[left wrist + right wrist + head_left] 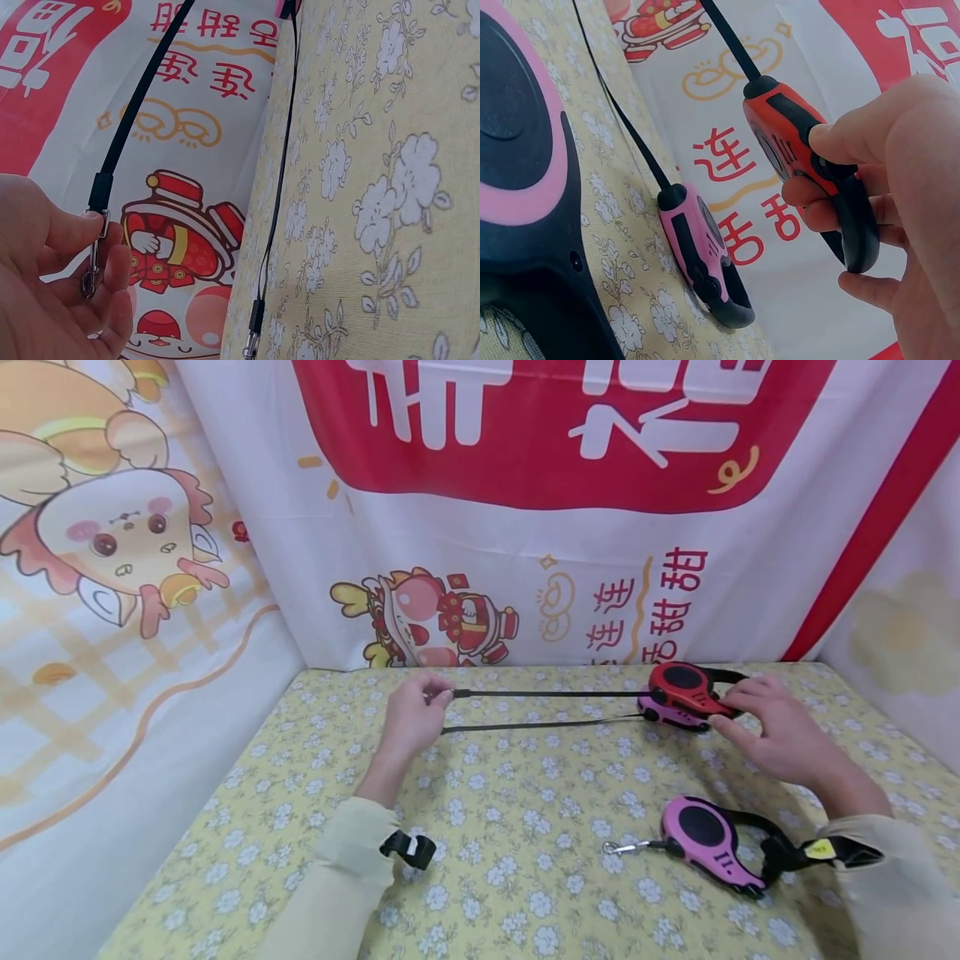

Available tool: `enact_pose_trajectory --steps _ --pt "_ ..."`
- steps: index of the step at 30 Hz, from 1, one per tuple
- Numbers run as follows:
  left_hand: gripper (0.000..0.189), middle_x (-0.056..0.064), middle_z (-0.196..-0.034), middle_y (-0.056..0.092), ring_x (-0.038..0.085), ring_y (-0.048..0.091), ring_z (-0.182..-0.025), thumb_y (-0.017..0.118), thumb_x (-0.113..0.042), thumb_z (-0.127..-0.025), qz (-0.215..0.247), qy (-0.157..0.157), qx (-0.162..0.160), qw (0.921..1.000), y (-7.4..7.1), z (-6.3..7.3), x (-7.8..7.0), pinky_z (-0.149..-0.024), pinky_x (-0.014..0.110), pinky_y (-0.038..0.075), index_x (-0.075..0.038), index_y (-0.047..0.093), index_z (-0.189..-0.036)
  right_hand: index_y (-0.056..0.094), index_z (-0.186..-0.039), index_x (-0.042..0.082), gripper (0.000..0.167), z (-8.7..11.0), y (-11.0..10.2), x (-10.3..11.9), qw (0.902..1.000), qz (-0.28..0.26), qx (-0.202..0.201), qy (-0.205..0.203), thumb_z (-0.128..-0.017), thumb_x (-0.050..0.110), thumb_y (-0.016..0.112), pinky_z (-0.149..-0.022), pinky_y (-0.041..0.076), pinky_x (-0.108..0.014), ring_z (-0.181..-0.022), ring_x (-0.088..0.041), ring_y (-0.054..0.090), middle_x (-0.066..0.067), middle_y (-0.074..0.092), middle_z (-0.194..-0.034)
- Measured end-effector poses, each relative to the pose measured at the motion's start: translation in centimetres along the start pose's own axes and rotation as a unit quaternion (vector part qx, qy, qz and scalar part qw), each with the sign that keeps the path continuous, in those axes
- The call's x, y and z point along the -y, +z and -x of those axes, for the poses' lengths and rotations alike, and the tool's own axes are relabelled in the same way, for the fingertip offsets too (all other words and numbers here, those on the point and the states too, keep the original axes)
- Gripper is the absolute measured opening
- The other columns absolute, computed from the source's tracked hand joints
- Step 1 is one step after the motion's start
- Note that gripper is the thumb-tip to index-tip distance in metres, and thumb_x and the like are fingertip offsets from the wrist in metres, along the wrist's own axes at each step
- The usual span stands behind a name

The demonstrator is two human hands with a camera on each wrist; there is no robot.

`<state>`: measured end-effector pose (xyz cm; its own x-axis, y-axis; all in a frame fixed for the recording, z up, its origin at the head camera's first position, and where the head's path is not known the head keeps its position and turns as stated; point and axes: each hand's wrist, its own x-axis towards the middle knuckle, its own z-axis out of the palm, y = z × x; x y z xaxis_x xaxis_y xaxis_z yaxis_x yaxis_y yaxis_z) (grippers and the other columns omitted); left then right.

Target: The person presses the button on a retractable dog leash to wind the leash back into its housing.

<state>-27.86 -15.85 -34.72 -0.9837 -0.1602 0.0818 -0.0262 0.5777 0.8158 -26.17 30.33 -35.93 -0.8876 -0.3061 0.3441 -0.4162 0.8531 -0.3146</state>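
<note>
My right hand (787, 735) grips a red retractable dog leash (678, 683) by its black handle, with the thumb at the button in the right wrist view. A black strap (555, 694) runs taut from it to my left hand (412, 718). There, thumb and fingers pinch the metal snap hook (94, 259) at the strap's end. Below the red leash lies a pink retractable leash (697, 247) on the table, its strap (540, 725) drawn out to the left. That strap's clip (251, 345) shows at the bottom of the left wrist view.
A second pink leash (701, 831) lies nearer, its strap drawn in and its metal hook (626, 847) pointing left. The table carries a yellow floral cloth (510, 827). Printed curtains (525, 577) hang behind it and at the sides.
</note>
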Motion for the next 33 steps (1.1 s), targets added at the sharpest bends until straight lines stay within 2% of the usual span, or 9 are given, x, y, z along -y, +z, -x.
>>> enact_pose_trajectory --steps 9,18,23,33 --pt "0.016 0.005 -0.119 0.068 0.025 0.063 -0.104 0.062 -0.019 -0.106 0.011 0.005 0.013 0.9998 0.24 0.25 -0.01 -0.085 0.037 0.054 -0.016 0.069 -0.121 0.071 -0.120 -0.008 0.037 -0.05 0.23 0.19 1.0000 0.001 0.003 -0.006 -0.102 0.025 0.070 -0.093 0.044 -0.067 -0.118 -0.042 0.049 -0.030 0.064 -0.127" --pt "0.016 0.005 -0.120 0.069 0.025 0.063 -0.106 0.062 -0.019 -0.107 0.008 0.004 0.012 0.9999 0.36 0.35 -0.26 -0.087 0.038 0.054 -0.016 0.070 -0.121 0.072 -0.120 -0.007 0.036 -0.13 0.55 0.20 1.0000 0.001 0.007 -0.003 -0.101 0.025 0.071 -0.091 0.045 -0.063 -0.116 -0.038 0.047 -0.028 0.065 -0.127" --pt "0.015 0.005 -0.119 0.069 0.025 0.063 -0.107 0.062 -0.018 -0.107 0.008 0.001 0.014 0.9999 0.49 0.21 -0.16 -0.089 0.038 0.054 -0.016 0.070 -0.119 0.072 -0.121 -0.007 0.038 -0.13 0.54 0.28 0.9999 0.002 0.015 0.002 -0.102 0.025 0.070 -0.093 0.045 -0.065 -0.118 -0.039 0.048 -0.029 0.064 -0.128" --pt "0.011 0.006 -0.118 0.070 0.026 0.065 -0.109 0.062 -0.016 -0.107 0.005 0.017 0.013 0.9998 0.74 0.27 0.06 -0.094 0.041 0.055 -0.015 0.070 -0.115 0.070 -0.122 -0.010 0.040 -0.20 0.70 0.68 0.9997 -0.005 0.023 0.002 -0.103 0.026 0.069 -0.095 0.045 -0.068 -0.120 -0.043 0.048 -0.031 0.063 -0.130"
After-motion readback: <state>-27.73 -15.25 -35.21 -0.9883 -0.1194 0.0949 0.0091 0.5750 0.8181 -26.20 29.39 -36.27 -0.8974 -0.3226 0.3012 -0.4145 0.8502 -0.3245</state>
